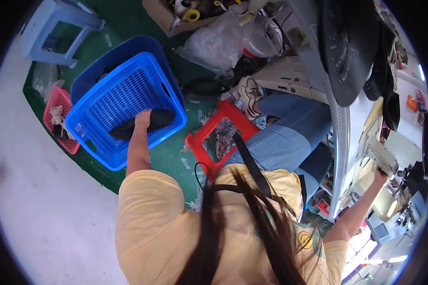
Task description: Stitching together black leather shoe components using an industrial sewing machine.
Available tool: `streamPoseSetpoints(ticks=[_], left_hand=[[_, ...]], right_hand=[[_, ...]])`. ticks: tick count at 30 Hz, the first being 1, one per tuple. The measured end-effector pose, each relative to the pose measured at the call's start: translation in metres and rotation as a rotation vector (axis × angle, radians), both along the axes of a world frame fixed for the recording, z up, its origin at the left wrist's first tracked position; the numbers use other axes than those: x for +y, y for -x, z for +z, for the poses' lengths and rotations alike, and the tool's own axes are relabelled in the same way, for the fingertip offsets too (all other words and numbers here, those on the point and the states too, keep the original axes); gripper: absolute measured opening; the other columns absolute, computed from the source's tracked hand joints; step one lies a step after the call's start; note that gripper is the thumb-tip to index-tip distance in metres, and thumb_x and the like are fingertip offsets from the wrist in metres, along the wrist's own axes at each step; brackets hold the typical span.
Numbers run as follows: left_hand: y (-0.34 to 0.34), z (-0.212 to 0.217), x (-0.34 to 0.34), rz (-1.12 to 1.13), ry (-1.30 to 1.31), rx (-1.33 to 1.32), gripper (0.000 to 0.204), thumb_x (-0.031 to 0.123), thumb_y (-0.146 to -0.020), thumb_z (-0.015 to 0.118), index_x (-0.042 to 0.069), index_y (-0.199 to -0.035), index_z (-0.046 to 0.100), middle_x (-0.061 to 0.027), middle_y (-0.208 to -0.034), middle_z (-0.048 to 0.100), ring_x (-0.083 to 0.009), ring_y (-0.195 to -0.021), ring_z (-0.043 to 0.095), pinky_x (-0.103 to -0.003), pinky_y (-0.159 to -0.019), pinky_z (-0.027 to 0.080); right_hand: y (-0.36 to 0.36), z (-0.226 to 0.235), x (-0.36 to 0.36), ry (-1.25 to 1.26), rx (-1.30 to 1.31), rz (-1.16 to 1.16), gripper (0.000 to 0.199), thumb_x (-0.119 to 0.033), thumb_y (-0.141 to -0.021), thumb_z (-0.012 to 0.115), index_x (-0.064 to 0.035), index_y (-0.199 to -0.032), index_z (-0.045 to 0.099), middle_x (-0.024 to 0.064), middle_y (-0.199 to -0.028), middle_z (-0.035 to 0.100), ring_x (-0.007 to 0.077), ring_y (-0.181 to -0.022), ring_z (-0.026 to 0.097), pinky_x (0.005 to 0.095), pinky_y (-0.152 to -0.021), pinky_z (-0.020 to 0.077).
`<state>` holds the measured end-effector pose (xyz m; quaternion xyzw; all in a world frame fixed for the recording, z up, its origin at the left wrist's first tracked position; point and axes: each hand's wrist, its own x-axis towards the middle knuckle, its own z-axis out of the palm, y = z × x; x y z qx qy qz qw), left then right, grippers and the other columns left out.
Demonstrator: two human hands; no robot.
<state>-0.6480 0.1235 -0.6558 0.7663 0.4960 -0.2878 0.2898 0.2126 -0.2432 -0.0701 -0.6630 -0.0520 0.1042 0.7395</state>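
Blue basket [110, 102] holds black cloth [140, 124], left hand [143, 117] grip on it; right hand [379, 176] grip unclear.

Cloth piece [142, 124] in basket [114, 99], left of stool [209, 135].

Bright, even daylight is filling the scene, with the strongest light coming from the lower right, where a glaring white patch [375, 247] is washing out detail. The pale grey concrete floor [43, 209] is looking slightly overexposed. Shadows are staying soft and faint. Fisheye distortion is bending straight edges toward the rim, a black vignette is framing the corners, and far-right objects are appearing small and blurred.
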Motion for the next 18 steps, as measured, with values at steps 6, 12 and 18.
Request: streamPoseSetpoints(ticks=[6,12,18], left_hand=[[-0.030,0.008,-0.007,-0.048,-0.168,0.201,0.033,0.017,-0.083,0.039,0.010,-0.114,0.048,-0.0127,-0.116,0.050,-0.0311,-0.113,0.043,-0.052,-0.096,0.024],[-0.101,0.038,0.017,-0.120,0.066,0.590,0.035,0.021,-0.084,0.039,0.005,-0.109,0.057,-0.0165,-0.111,0.055,-0.0415,-0.103,0.049,-0.062,-0.093,0.018],[-0.187,-0.012,0.019,-0.403,0.255,-0.149,0.029,0.017,-0.072,0.048,0.005,-0.095,0.061,-0.0203,-0.100,0.058,-0.0336,-0.095,0.056,-0.040,-0.078,0.046]], right_hand=[[0.013,-0.002,0.000,-0.009,-0.020,-0.049,0.041,-0.025,-0.082,0.046,-0.0040,-0.117,0.048,0.0129,-0.123,0.046,0.0323,-0.114,0.042,0.0515,-0.094,0.0324],[0.063,-0.022,0.048,-0.014,0.063,-0.199,0.042,-0.027,-0.085,0.041,-0.0072,-0.122,0.043,0.0107,-0.129,0.040,0.0304,-0.121,0.034,0.0534,-0.099,0.0231],[0.070,-0.019,0.058,-0.325,0.261,0.620,0.040,-0.025,-0.084,0.047,-0.0031,-0.118,0.045,0.0131,-0.123,0.045,0.0274,-0.113,0.043,0.0424,-0.098,0.0328]])
